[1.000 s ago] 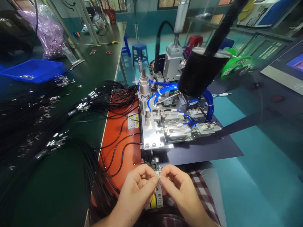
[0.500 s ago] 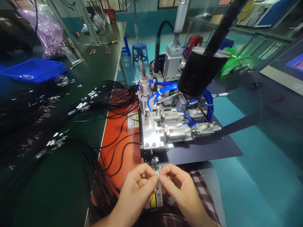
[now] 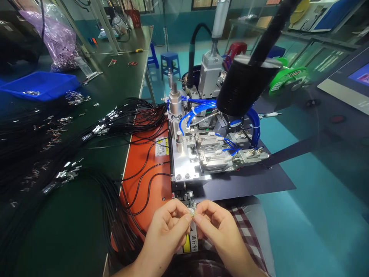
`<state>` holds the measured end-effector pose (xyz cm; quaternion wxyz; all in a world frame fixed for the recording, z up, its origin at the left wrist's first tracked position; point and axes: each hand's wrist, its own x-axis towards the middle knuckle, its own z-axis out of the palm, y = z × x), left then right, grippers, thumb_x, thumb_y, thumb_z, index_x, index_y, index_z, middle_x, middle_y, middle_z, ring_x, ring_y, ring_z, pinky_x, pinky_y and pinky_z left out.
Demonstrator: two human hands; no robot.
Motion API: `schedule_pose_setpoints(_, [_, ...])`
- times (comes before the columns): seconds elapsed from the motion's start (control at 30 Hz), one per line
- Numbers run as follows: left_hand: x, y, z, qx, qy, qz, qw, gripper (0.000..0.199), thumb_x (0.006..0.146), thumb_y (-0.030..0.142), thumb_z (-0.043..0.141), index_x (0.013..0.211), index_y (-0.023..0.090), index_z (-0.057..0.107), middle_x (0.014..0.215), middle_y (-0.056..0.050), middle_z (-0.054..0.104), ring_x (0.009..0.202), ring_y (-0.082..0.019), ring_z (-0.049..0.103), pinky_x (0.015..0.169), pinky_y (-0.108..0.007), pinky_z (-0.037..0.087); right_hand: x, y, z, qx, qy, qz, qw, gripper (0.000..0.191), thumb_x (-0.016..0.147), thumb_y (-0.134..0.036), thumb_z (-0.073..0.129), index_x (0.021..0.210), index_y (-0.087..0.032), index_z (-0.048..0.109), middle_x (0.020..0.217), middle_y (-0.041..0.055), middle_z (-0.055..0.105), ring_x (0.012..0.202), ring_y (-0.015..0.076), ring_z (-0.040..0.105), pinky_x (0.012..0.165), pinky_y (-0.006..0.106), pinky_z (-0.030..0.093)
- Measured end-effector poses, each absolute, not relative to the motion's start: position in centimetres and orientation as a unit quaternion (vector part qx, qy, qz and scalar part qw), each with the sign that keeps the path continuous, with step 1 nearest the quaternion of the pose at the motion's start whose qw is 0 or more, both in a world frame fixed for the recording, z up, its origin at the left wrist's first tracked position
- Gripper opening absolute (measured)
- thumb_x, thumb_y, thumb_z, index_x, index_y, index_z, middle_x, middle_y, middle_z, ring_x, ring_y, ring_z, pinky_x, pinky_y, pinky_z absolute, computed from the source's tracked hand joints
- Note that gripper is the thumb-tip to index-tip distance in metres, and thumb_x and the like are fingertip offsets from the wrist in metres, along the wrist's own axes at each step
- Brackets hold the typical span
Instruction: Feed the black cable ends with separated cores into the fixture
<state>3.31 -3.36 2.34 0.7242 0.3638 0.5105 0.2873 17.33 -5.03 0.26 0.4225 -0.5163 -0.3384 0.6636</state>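
Note:
My left hand [image 3: 172, 225] and my right hand [image 3: 216, 223] meet at the front of the machine, thumbs and forefingers pinched. Between their fingertips is a small whitish piece [image 3: 192, 211] with a thin yellow-green strand along it; its exact kind is too small to tell. Just beyond the fingers lies a dark metal fixture [image 3: 187, 198] on the machine's front track. A white label with a yellow patch [image 3: 193, 243] shows below my hands. Black cables [image 3: 150, 192] with bared or metal-tipped ends run over the red-orange machine bed [image 3: 160, 188] left of my hands.
A machine with silver cylinders [image 3: 215, 161] and blue air hoses stands ahead, a black duct [image 3: 240, 86] above it. On the dark green table [image 3: 72, 227] at left lie cable bundles, a blue tray [image 3: 43, 84] and a purple plastic bag [image 3: 59, 36]. A green reel [image 3: 288, 80] stands right.
Both hands keep the same pinch at the same place. The view has shifted very slightly.

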Motion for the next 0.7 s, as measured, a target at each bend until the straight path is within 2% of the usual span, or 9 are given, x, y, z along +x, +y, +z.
schedule_pose_setpoints(0.2, [3.3, -3.4, 2.5, 0.366, 0.507, 0.275, 0.73, 0.026, 0.079, 0.038, 0.06, 0.071, 0.017, 0.045, 0.043, 0.011, 0.037, 0.035, -0.002, 0.023, 0.035, -0.015, 0.016, 18.2, -4.0, 1.2, -0.525, -0.416, 0.632, 0.391, 0.014, 0.082, -0.03, 0.057, 0.075, -0.017, 0.057, 0.063, -0.0043, 0.047, 0.057, 0.0112, 0.04, 0.053, 0.023, 0.033])
schedule_pose_setpoints(0.37, [3.5, -3.3, 2.6, 0.367, 0.501, 0.277, 0.734, 0.029, 0.078, 0.039, 0.061, 0.07, 0.018, 0.044, 0.042, 0.012, 0.036, 0.035, -0.002, 0.023, 0.036, -0.014, 0.018, 18.2, -3.3, 1.7, -0.539, -0.463, 0.604, 0.36, 0.014, 0.081, -0.025, 0.055, 0.07, -0.018, 0.053, 0.061, -0.0049, 0.042, 0.058, 0.0117, 0.036, 0.053, 0.023, 0.032])
schedule_pose_setpoints(0.7, [3.6, -3.2, 2.5, 0.367, 0.505, 0.272, 0.733, 0.029, 0.077, 0.04, 0.061, 0.071, 0.018, 0.044, 0.042, 0.012, 0.035, 0.035, -0.002, 0.024, 0.036, -0.015, 0.018, 18.3, -4.3, 1.1, -0.538, -0.47, 0.601, 0.36, 0.019, 0.087, -0.026, 0.049, 0.07, -0.02, 0.047, 0.063, -0.0057, 0.039, 0.058, 0.0116, 0.034, 0.052, 0.023, 0.03])
